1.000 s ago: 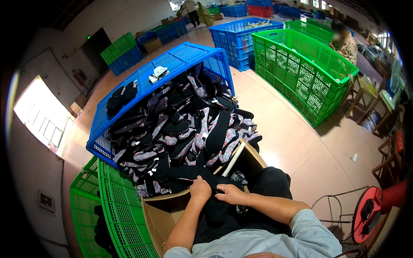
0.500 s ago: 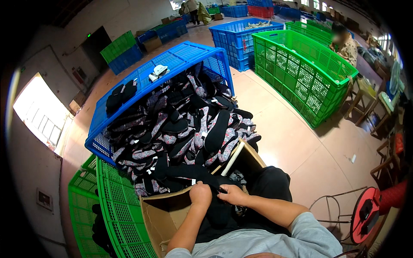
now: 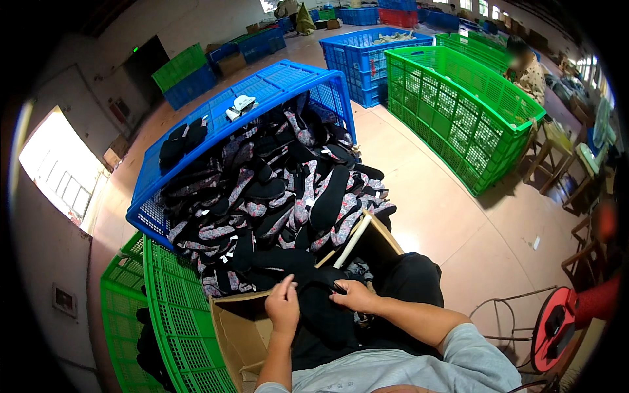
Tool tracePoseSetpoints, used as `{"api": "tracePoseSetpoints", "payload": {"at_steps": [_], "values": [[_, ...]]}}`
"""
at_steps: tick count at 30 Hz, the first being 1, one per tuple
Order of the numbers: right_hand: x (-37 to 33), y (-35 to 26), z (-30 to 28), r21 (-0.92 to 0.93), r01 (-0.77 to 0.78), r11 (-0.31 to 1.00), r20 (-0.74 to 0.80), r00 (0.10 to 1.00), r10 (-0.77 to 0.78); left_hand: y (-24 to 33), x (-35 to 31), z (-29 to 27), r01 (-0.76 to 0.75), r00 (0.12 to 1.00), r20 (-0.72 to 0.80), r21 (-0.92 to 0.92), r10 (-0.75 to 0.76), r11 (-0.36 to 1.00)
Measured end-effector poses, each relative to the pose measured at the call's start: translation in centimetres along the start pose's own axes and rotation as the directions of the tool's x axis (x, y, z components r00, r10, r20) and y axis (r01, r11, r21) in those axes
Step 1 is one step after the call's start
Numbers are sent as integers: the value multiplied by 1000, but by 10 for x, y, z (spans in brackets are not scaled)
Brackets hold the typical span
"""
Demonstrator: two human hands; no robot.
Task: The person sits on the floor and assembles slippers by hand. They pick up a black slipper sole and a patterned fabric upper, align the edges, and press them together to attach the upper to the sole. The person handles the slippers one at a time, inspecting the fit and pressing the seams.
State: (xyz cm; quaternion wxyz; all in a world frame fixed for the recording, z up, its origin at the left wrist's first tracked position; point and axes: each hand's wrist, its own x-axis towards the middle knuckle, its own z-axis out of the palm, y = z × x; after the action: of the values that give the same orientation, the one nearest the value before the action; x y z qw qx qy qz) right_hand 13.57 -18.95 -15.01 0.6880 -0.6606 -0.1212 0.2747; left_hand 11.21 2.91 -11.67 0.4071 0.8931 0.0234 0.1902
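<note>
My right hand [image 3: 356, 297] is closed on a black cloth piece [image 3: 324, 314], slipper-shaped as far as it shows, resting over my lap. My left hand [image 3: 283, 306] is beside that piece's left edge, with loosely bent fingers pointing up and nothing visible in them. Just beyond my hands is a large heap of black slipper-like pieces [image 3: 329, 200] with pink-and-grey floral fabric and small white tags. The heap spills from a blue plastic crate [image 3: 239, 88] tipped on its side. Whether my right hand also holds something small is hidden.
An open cardboard box [image 3: 230, 331] stands at my left, near green mesh crates [image 3: 177, 308]. A wooden frame with a pale bar [image 3: 354, 241] is ahead of my knee. Right are a red round-topped stand [image 3: 552, 327] and a big green crate [image 3: 452, 124]; a person [image 3: 529, 75] sits behind it.
My left hand has come off the black cloth and moved slightly left, its fingers loosening. My right hand stays almost in place, still gripping the piece.
</note>
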Motion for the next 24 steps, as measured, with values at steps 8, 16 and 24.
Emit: {"api": "tracePoseSetpoints", "payload": {"at_steps": [8, 16, 24], "values": [[-6, -9, -5, 225, -45, 973, 161, 987, 9, -16, 7, -4, 399, 878, 230, -837, -420, 375], [-15, -33, -10, 284, -77, 956, 304, 953, -14, 16, 1, -7, 413, 861, 450, -890, -236, -192], [-13, -21, -13, 105, -46, 993, 390, 921, 2, 24, -5, 0, 382, 853, 448, -885, -267, -265]]}}
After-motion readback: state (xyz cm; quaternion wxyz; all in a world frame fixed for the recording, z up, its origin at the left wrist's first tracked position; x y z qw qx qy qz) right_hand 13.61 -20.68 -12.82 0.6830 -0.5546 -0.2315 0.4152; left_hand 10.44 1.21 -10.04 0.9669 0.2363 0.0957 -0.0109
